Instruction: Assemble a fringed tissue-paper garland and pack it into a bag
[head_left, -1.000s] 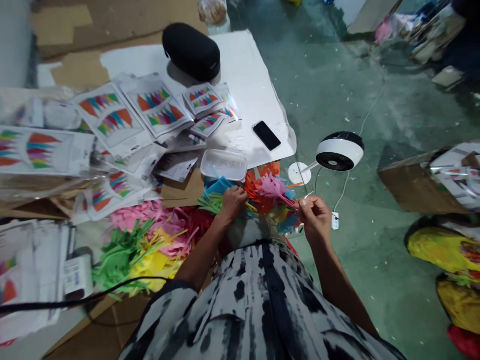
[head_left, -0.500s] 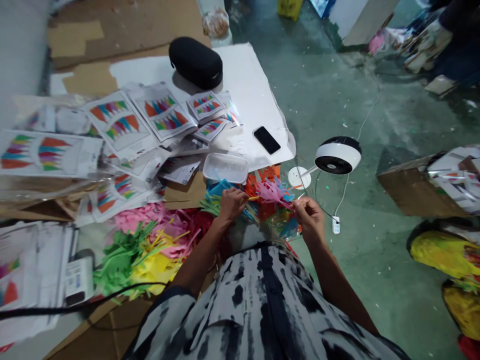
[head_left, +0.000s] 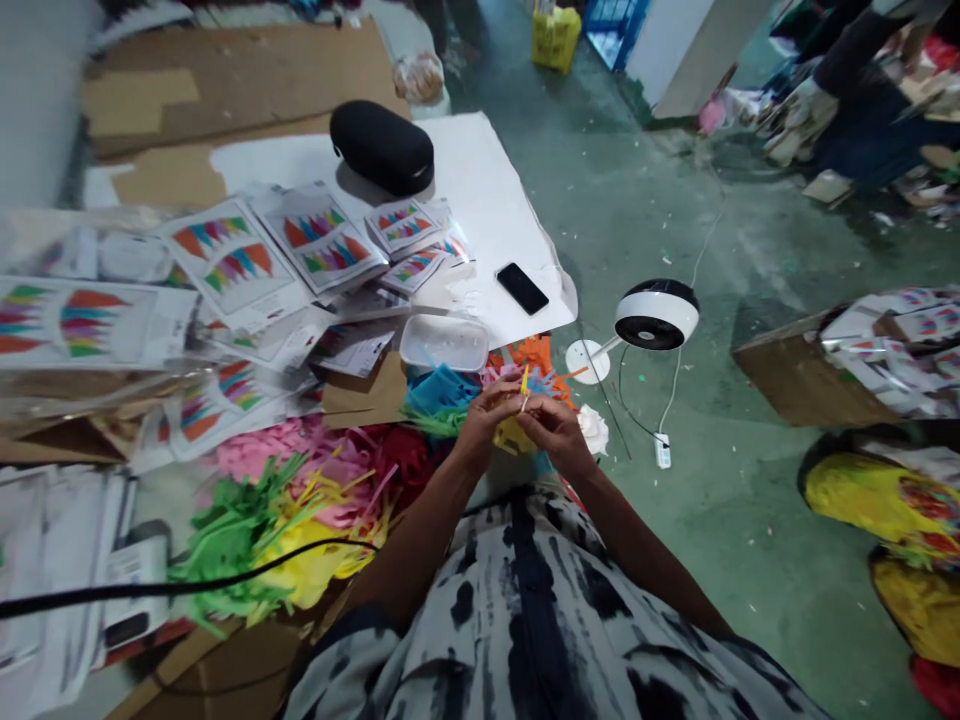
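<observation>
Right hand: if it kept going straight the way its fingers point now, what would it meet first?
The left hand comes first: the right hand has its fingers pointing at it, nearly meeting it at a thin yellow strip, though depth is hard to judge here.

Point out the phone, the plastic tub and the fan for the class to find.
Phone (head_left: 522, 289), head view, on its black screen.
Plastic tub (head_left: 444, 320), head view, on its far rim.
Fan (head_left: 660, 311), head view, on its white casing.
</observation>
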